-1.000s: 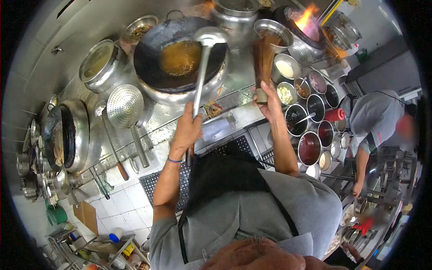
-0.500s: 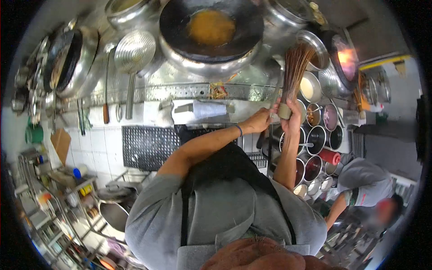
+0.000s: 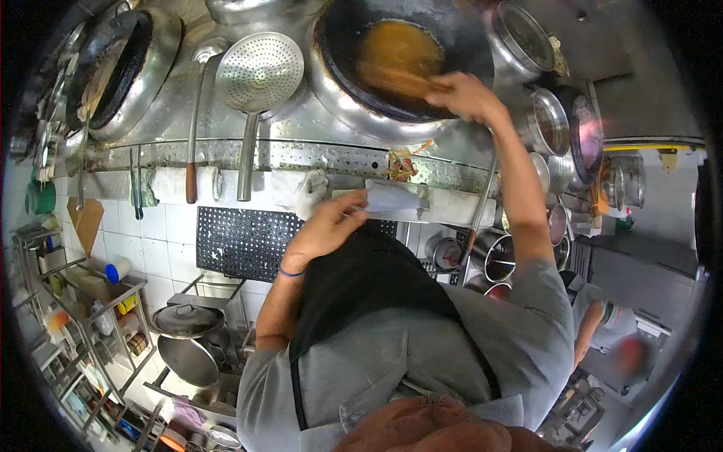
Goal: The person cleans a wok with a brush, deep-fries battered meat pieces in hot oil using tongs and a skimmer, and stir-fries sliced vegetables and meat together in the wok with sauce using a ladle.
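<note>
My right hand (image 3: 465, 98) reaches over the large black wok (image 3: 343, 56), closed round the handle end of a bamboo wok brush (image 3: 399, 80). The brush lies low across the wok, its bristles smeared by motion beside the orange-brown liquid (image 3: 407, 47). My left hand (image 3: 327, 226) is at the front edge of the stove, thumb and fingers apart. Its fingertips come right up to a folded pale cloth (image 3: 392, 197). Close to that hand, a crumpled white cloth (image 3: 305, 192) rests on the ledge.
A perforated strainer (image 3: 260, 71) and a wooden-handled tool (image 3: 192, 166) lie left of the wok. Another wok (image 3: 143, 83) stands farther left. Pots and bowls (image 3: 501, 260) line the right side. A person in grey (image 3: 602, 320) is at lower right. A black perforated mat (image 3: 241, 241) lies below.
My right hand has carried the brush from the right-hand containers into the wok. My left hand has left the brush and moved left to the cloth. The view has shifted.
</note>
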